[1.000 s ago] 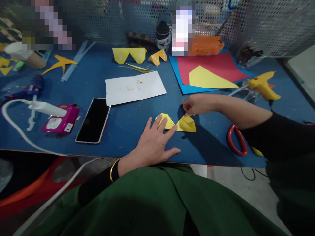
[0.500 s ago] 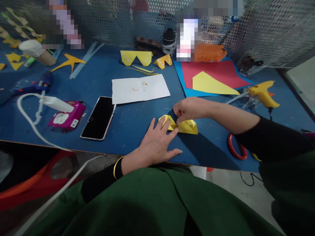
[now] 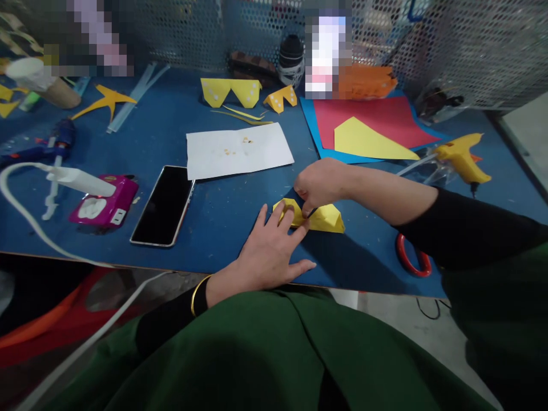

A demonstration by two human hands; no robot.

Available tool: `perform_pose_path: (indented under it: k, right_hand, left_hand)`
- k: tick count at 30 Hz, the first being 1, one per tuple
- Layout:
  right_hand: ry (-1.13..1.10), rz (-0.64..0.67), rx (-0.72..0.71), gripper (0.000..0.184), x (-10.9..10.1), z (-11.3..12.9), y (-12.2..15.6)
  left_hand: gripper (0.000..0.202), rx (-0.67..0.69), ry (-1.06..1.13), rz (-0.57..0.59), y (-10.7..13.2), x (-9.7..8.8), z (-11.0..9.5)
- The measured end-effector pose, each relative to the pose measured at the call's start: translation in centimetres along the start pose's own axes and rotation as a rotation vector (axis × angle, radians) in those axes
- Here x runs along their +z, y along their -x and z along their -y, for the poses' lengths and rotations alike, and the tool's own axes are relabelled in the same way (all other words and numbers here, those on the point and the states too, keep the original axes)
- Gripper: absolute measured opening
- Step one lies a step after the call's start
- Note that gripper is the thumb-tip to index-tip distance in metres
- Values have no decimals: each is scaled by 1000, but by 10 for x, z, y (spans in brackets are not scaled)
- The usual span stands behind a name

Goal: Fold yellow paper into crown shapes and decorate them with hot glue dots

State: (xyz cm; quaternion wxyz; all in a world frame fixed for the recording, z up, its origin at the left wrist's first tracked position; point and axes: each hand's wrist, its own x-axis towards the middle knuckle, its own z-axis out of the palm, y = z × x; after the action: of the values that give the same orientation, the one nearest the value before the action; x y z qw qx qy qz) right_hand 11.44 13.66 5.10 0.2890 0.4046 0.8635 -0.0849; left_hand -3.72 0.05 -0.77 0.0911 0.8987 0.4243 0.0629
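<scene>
A folded yellow paper cutout (image 3: 326, 218) lies on the blue table near its front edge, with a notch in its upper edge. My left hand (image 3: 274, 245) rests palm down, fingers spread, its fingertips pressing the cutout's left half. Above the notch is my right hand (image 3: 321, 182), fingers bent into a pinch, their tips at the paper's middle. Whatever sits between those fingertips is hidden. Farther back stand a larger yellow cutout (image 3: 231, 93) with pale dots and a small orange one (image 3: 280, 100), both with a similar notched shape.
Left are a phone (image 3: 162, 205), a magenta power socket (image 3: 103, 200) and a blue glue gun (image 3: 60, 142). White paper (image 3: 240, 149) holds small bits. Right are red paper (image 3: 377, 117), a yellow glue gun (image 3: 462, 157) and red-handled scissors (image 3: 413, 257), partly under my right arm.
The view has shifted slightly, moving the table items leftward. My right fingertips have moved slightly left along the paper's middle. My left hand stays on the cutout.
</scene>
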Motion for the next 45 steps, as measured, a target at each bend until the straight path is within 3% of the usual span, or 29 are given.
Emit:
perform_pose_path:
  k: [16, 29, 37, 45]
  right_hand:
    - [-59, 12, 7, 25, -1, -8, -11]
    - [-130, 45, 102, 25, -2, -5, -10]
    - [-219, -88, 121, 26, 8, -5, -7]
    - [-350, -92, -32, 25, 26, -20, -2]
  left_hand:
    - [71, 8, 13, -7, 0, -1, -1]
    - [71, 15, 1, -19, 0, -1, -1]
    - [73, 1, -16, -17, 0, 2, -1]
    - [74, 10, -34, -21, 2, 2, -1]
